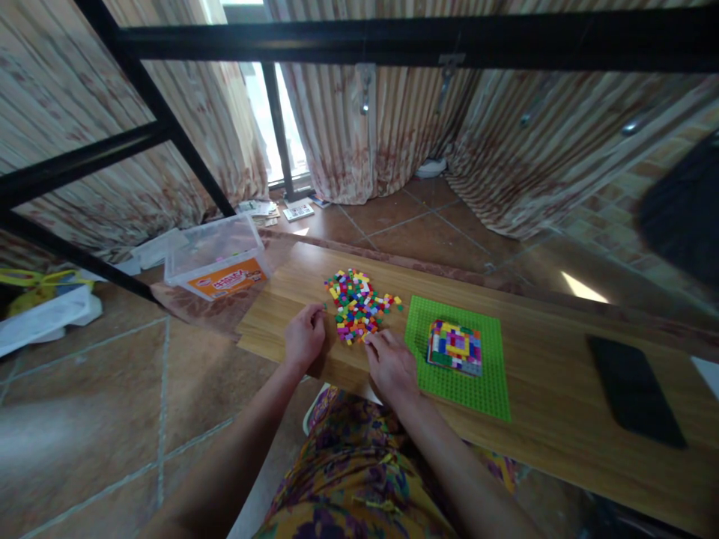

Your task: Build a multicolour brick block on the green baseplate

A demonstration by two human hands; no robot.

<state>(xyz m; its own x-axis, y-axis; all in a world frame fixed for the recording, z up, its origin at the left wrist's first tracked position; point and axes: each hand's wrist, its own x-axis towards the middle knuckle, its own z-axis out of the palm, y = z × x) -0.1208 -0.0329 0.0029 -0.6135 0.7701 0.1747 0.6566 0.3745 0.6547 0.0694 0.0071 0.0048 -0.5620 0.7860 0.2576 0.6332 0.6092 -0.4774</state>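
Note:
A loose heap of small multicoloured building bricks (359,303) lies on the wooden table in front of me. My left hand (305,337) is at the heap's left side with its fingers closed; a small greenish brick (324,306) shows at the fingertips. At the heap's near edge, my right hand (392,364) bends its fingers down against the bricks, and what is between them is hidden. Right of that hand lies a green baseplate (488,397). On it stands a low square build of bricks (454,346) in many colours.
A dark flat tablet-like object (634,389) lies on the right of the wooden table (550,374). Beyond the table's left end, a clear plastic box (216,254) with an orange label stands on the floor. A black metal frame (359,45) crosses ahead, before striped curtains.

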